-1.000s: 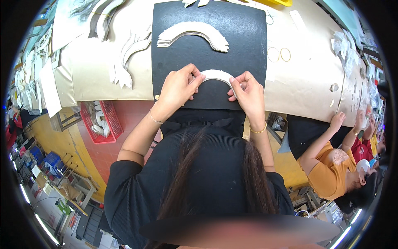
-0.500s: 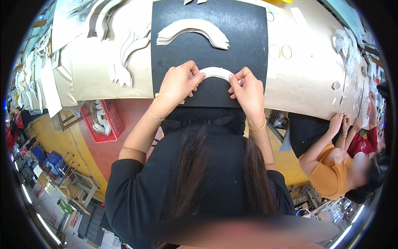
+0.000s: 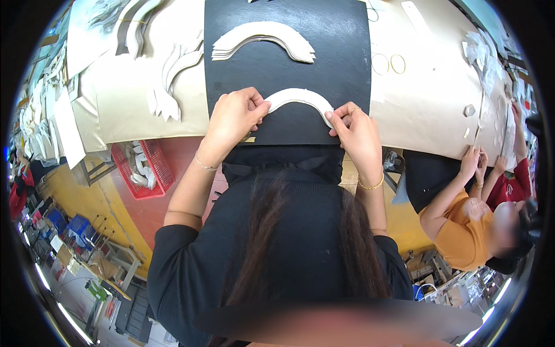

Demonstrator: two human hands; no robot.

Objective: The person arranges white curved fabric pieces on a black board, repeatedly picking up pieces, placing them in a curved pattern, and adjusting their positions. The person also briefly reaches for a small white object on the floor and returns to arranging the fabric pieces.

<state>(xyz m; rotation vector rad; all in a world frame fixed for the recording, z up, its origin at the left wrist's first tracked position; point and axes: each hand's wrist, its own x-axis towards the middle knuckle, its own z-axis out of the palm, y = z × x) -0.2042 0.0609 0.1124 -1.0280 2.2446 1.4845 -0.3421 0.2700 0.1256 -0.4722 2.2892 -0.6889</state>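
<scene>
A curved white strip (image 3: 300, 96), arched like a collar piece, lies over the near part of a black mat (image 3: 341, 63). Its left end is pinched between the thumb and fingers of my left hand (image 3: 236, 115). At the other end, my right hand (image 3: 355, 130) grips the strip the same way, thumb on top. Farther up the mat rests a stack of similar curved white pieces (image 3: 263, 36), apart from both hands.
More curved strips (image 3: 173, 78) lie left on the beige-covered table (image 3: 416, 110). Two rubber bands (image 3: 397, 63) and a clear plastic bag (image 3: 483, 58) are to the right. A red basket (image 3: 156, 168) with white pieces stands below the left edge. Co-workers sit at right, one in an orange shirt (image 3: 459, 234).
My right hand has slid right and slightly down along the strip, so more of its arc shows between my hands. My left hand has shifted slightly left, still pinching.
</scene>
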